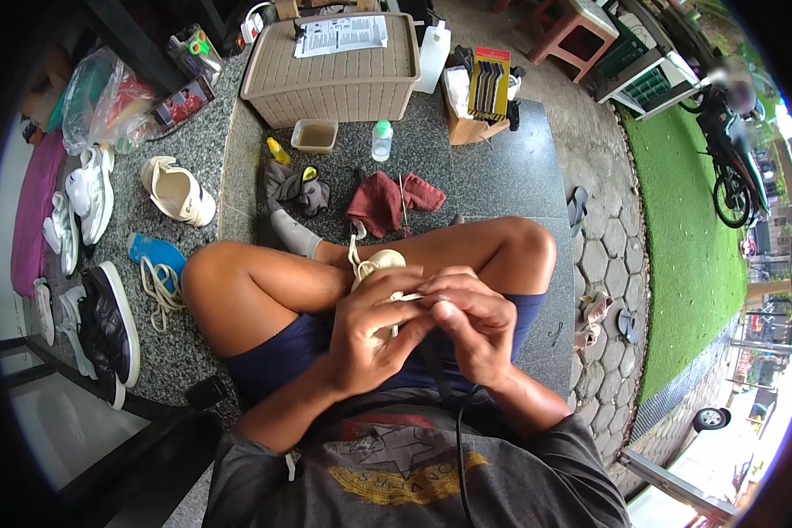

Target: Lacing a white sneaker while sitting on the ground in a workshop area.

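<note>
My left hand (376,323) and my right hand (472,317) meet above my crossed legs, fingertips together around a thin pale lace end (406,297). Beneath them a cream shoe (386,260) rests in my lap, largely hidden by the left hand; its light lace (354,247) trails over the far side. Beyond my shins a dark red cloth (376,203) lies on the stone floor with a thin rod-like tool (404,201) on it. A second cream shoe (179,193) stands on the raised ledge at left, above a blue item (150,248) with a coiled cream lace (160,290).
Ahead stand a lidded beige woven-pattern box (330,72), a plastic tub (315,136), a small green-capped bottle (382,140) and a cardboard box (465,129). A grey cloth (297,188) lies near my foot. Black shoes (109,323) and white shoes (92,195) line the left ledge.
</note>
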The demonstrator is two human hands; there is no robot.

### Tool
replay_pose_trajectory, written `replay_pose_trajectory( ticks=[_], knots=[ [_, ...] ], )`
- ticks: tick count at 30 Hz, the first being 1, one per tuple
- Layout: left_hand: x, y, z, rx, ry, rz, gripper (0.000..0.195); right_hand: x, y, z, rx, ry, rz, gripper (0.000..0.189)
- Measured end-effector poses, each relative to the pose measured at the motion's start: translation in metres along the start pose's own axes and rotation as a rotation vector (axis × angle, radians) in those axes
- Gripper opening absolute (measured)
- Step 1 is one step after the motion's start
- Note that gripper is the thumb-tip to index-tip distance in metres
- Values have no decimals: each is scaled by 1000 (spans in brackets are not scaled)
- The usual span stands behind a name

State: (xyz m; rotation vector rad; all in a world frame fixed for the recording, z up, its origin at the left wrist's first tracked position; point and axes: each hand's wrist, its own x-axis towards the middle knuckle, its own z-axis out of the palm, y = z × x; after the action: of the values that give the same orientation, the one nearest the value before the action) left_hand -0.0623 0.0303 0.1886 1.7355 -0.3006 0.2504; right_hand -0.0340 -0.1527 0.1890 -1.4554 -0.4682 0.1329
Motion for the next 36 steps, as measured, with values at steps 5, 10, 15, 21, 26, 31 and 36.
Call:
replay_pose_trajectory(
  ticks=[5, 10, 15, 21, 26, 31, 36],
  knots=[
    [72, -107, -29, 282, -253, -45, 42, -6, -25, -16, 349, -20, -112, 20],
    [80, -202, -1, 352, -784, -527, 43, -35, -66, -39, 364, -201, -26, 24],
    [92, -173, -30, 504, -1046, -532, 43, -75, -85, -87, 401, -264, -41, 21],
    [64, -173, -63, 579, -807, -495, 46, -112, -137, -158, 148, -600, -71, 29],
    [24, -185, -101, 700, -678, -442, 44, -216, -217, -231, -508, -234, -158, 33],
    [51, -155, -86, 623, -627, -485, 45, -313, -239, -289, -492, 103, -120, 37],
    [58, -159, -77, 556, -529, -491, 47, -153, -115, -171, -382, 97, 261, 23]
  ],
)
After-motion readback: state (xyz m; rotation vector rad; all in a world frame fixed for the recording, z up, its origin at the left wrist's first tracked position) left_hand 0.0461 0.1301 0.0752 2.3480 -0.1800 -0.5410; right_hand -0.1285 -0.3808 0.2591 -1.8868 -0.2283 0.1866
